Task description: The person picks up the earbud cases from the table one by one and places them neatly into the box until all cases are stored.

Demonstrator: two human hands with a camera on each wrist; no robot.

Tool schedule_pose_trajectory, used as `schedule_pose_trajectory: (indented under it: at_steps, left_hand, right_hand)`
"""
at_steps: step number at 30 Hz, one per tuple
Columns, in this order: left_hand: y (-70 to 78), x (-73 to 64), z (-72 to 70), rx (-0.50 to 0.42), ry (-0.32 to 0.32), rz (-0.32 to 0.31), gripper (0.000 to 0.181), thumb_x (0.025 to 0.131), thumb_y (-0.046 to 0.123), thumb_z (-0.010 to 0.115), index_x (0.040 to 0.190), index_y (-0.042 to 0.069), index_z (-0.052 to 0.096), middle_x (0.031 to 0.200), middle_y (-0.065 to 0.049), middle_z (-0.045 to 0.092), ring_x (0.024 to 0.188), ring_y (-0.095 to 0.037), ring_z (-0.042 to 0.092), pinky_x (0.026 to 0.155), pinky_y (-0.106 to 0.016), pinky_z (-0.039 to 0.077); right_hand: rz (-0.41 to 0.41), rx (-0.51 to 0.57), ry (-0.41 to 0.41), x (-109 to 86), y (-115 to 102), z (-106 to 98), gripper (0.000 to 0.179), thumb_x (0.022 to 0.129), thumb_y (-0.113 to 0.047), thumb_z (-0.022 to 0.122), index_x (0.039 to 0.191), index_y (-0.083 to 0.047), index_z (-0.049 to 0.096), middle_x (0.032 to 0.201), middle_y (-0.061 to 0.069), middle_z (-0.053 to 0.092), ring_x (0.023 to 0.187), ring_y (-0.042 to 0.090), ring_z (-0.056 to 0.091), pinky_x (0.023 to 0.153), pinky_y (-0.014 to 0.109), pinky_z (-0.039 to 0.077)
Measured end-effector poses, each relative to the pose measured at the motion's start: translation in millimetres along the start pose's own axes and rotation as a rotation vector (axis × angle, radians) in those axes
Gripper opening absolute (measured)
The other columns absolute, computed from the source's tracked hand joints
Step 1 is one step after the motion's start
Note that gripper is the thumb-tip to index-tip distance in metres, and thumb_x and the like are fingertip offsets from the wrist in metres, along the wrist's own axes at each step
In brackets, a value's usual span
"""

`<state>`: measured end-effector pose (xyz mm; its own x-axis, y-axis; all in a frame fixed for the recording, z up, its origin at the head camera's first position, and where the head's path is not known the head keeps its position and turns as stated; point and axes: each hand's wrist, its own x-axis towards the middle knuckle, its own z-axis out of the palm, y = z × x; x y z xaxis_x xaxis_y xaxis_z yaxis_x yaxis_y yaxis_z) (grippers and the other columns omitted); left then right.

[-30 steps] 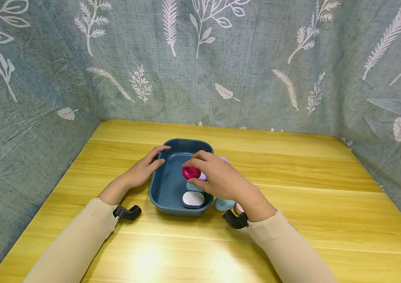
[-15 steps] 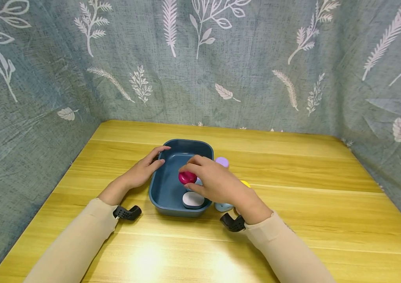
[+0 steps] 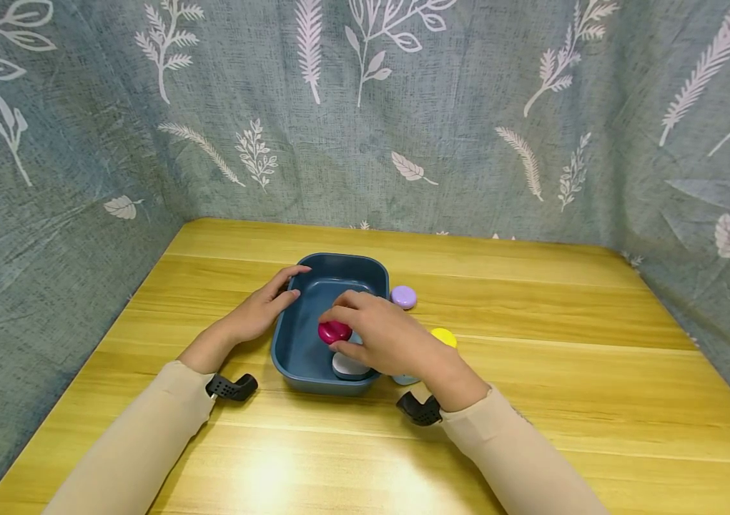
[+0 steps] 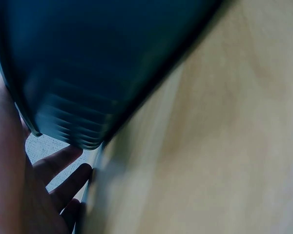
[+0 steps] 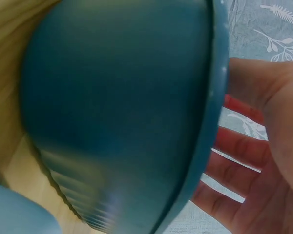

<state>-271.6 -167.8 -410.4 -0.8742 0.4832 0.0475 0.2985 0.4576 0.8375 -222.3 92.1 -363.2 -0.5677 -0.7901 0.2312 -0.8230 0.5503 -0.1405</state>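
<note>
My right hand (image 3: 380, 336) pinches a glossy round magenta piece (image 3: 334, 332) between thumb and fingers, inside a dark blue rectangular bin (image 3: 300, 381). Just below it in the bin lies an oval piece with a white top (image 3: 347, 366), partly covered by my thumb. Part of a light blue piece (image 3: 357, 339) shows beside the magenta one, mostly hidden. My left hand (image 3: 258, 307) holds the bin's left side, thumb over the rim. In the left wrist view its fingers (image 4: 63, 165) lie against the outer wall (image 4: 88, 73).
To the bin's right on the wooden table (image 3: 564, 357) lie a round lilac piece (image 3: 404, 297), a yellow one (image 3: 445, 337) and a light blue one (image 3: 406, 380), the last two partly hidden by my right arm. A patterned curtain (image 3: 455, 129) encloses the table.
My right hand has carried the magenta piece leftward and nearer to me within the bin, over the white-topped oval. The lilac and yellow pieces have come into view. My left hand has stayed put.
</note>
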Motion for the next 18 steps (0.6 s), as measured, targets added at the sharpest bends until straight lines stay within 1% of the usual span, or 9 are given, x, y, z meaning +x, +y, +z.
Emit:
schedule_pose_trajectory:
  at_steps: [7, 13, 18]
  left_hand:
    - [-1.6, -0.1, 0.0, -0.021, -0.003, -0.001, 0.05, 0.105, 0.038, 0.035, 0.152, 0.024, 0.025, 0.159, -0.006, 0.023, 0.146, -0.033, 0.025, 0.115, -0.058, 0.025]
    - [-1.0, -1.2, 0.1, -0.009, -0.002, -0.016, 0.05, 0.105, 0.04, 0.036, 0.152, 0.028, 0.025, 0.159, -0.003, 0.023, 0.146, -0.03, 0.025, 0.116, -0.056, 0.025]
    - [-0.2, -1.3, 0.5, -0.018, -0.003, -0.011, 0.048, 0.106, 0.035, 0.036, 0.152, 0.026, 0.025, 0.159, -0.004, 0.023, 0.146, -0.031, 0.025, 0.115, -0.057, 0.025]
  right_hand:
    - [-0.013, 0.018, -0.012, -0.3, -2.2, 3.6, 0.035, 0.089, -0.033, 0.07, 0.122, -0.021, 0.064, 0.116, -0.004, 0.057, 0.103, 0.009, 0.054, 0.086, 0.023, 0.051]
    - [-0.026, 0.024, -0.011, 0.1, -2.9, 5.2, 0.033, 0.09, -0.032, 0.069, 0.121, -0.021, 0.064, 0.116, -0.005, 0.057, 0.103, 0.009, 0.053, 0.086, 0.023, 0.051]
    - [-0.033, 0.036, -0.016, 0.4, -4.4, 6.7, 0.033, 0.091, -0.031, 0.068, 0.121, -0.021, 0.064, 0.117, -0.005, 0.057, 0.104, 0.008, 0.053, 0.087, 0.022, 0.051]
